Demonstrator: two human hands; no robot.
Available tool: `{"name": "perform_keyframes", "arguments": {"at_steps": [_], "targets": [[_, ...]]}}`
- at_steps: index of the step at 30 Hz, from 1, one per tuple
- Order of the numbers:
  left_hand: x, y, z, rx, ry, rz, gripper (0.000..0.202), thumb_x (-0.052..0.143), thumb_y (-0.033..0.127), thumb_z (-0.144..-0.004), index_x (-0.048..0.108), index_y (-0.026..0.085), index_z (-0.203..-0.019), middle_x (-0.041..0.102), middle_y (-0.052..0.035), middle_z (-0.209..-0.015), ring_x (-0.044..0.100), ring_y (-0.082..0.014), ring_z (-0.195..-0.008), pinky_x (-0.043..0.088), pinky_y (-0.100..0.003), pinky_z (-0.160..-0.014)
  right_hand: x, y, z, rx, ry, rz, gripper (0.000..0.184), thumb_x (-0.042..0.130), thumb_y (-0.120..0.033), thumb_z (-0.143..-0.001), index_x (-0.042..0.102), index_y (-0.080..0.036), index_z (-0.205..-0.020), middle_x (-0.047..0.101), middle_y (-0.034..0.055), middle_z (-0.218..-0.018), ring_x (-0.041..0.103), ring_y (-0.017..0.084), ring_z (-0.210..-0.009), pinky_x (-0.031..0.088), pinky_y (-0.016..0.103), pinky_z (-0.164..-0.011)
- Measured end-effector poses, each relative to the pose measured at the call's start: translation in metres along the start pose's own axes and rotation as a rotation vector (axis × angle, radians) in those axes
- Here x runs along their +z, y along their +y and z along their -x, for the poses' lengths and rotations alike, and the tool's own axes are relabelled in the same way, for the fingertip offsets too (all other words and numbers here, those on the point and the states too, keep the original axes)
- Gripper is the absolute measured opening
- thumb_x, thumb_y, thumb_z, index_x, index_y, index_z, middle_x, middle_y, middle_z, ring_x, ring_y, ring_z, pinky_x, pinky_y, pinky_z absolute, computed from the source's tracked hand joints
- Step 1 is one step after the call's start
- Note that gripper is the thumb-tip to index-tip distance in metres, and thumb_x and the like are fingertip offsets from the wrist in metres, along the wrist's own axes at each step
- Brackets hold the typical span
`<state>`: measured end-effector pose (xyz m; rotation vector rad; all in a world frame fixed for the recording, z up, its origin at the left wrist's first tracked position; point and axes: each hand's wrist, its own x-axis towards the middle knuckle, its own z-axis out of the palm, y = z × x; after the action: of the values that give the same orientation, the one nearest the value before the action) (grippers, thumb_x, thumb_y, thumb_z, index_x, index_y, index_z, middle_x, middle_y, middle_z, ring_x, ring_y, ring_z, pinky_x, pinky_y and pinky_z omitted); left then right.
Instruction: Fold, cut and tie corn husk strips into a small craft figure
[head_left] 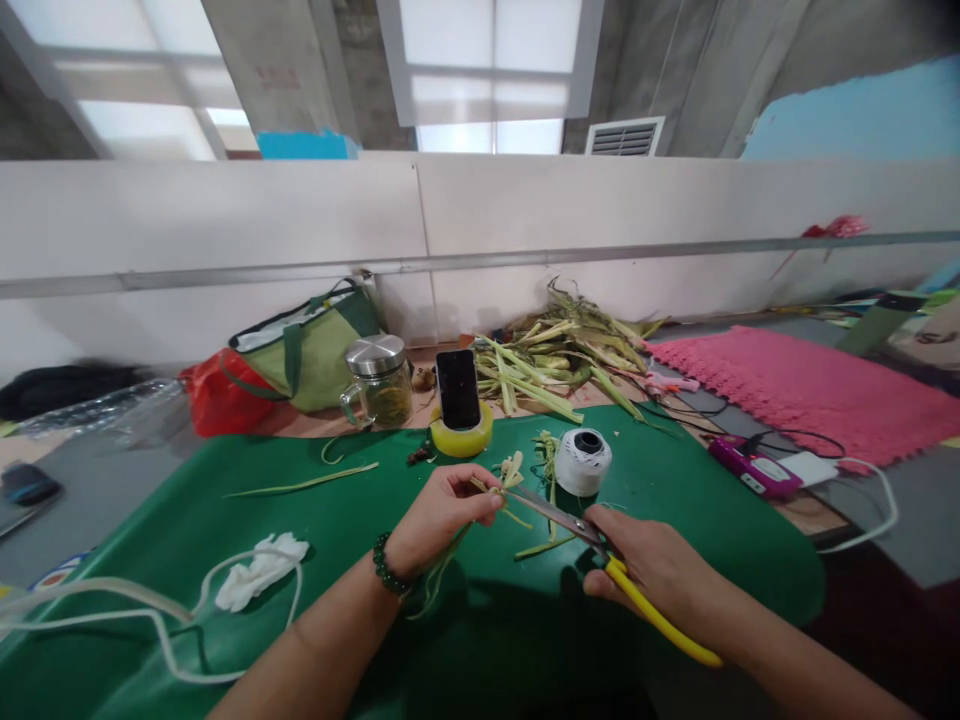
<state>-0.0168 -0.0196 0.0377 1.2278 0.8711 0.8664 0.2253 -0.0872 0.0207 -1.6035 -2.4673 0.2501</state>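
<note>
Between the thumb and fingers of my left hand (448, 502) is a small bundle of pale green plant strips (511, 470), with looped ends sticking up and long thin ends hanging below the palm. My right hand (649, 560) grips yellow-handled scissors (559, 515) near the pivot. Their metal blades point left, and the tips reach the strips beside my left fingertips; whether they touch is hard to tell. A white spool of thread (583, 462) stands just beyond the blades, with green strip scraps (550, 455) beside it.
A phone (458, 388) leans upright in a yellow tape roll (462, 432). Behind stand a glass jar mug (379, 385), a green bag (315, 345) and a heap of leaf strips (570, 350). White cable (161, 620) and crumpled tissue (262, 572) lie left; a purple power strip (754, 468) lies right.
</note>
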Motion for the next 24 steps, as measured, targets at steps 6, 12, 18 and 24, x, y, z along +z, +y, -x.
{"name": "perform_keyframes", "arguments": {"at_steps": [6, 12, 18, 24], "targets": [[-0.001, -0.002, -0.001, -0.055, -0.004, 0.005, 0.028, 0.080, 0.031, -0.053, 0.063, 0.012, -0.064, 0.057, 0.0022, -0.050, 0.050, -0.0080, -0.045, 0.041, -0.021, -0.049, 0.004, -0.002, 0.000, -0.024, -0.008, -0.044, 0.036, 0.047, -0.057, -0.084, 0.044, -0.022, -0.079, 0.058, -0.0007, -0.062, 0.054, 0.016, -0.051, 0.026, 0.024, -0.048], [-0.003, -0.005, -0.003, -0.080, -0.010, 0.023, 0.028, 0.080, 0.033, -0.054, 0.062, 0.013, -0.062, 0.057, 0.0023, -0.050, 0.052, -0.0083, -0.046, 0.042, -0.022, -0.051, 0.008, -0.005, -0.001, -0.046, -0.045, -0.136, 0.038, 0.037, -0.057, -0.088, 0.042, -0.022, -0.074, 0.054, -0.0012, -0.058, 0.051, 0.014, -0.048, 0.028, 0.023, -0.047], [-0.004, -0.010, -0.005, -0.094, 0.009, 0.029, 0.029, 0.079, 0.034, -0.055, 0.062, 0.013, -0.063, 0.059, 0.0018, -0.053, 0.053, -0.0080, -0.046, 0.040, -0.020, -0.049, 0.011, -0.004, 0.000, -0.050, -0.014, -0.089, 0.042, 0.034, -0.063, -0.087, 0.042, -0.022, -0.077, 0.056, -0.0002, -0.060, 0.054, 0.016, -0.051, 0.028, 0.024, -0.048], [-0.005, -0.012, -0.004, -0.074, 0.009, 0.018, 0.028, 0.078, 0.035, -0.058, 0.063, 0.013, -0.065, 0.059, 0.0010, -0.054, 0.055, -0.0086, -0.048, 0.038, -0.020, -0.049, 0.010, -0.006, 0.002, -0.062, -0.025, -0.101, 0.042, 0.036, -0.063, -0.086, 0.042, -0.022, -0.079, 0.056, -0.0001, -0.063, 0.054, 0.016, -0.052, 0.029, 0.024, -0.049]]}}
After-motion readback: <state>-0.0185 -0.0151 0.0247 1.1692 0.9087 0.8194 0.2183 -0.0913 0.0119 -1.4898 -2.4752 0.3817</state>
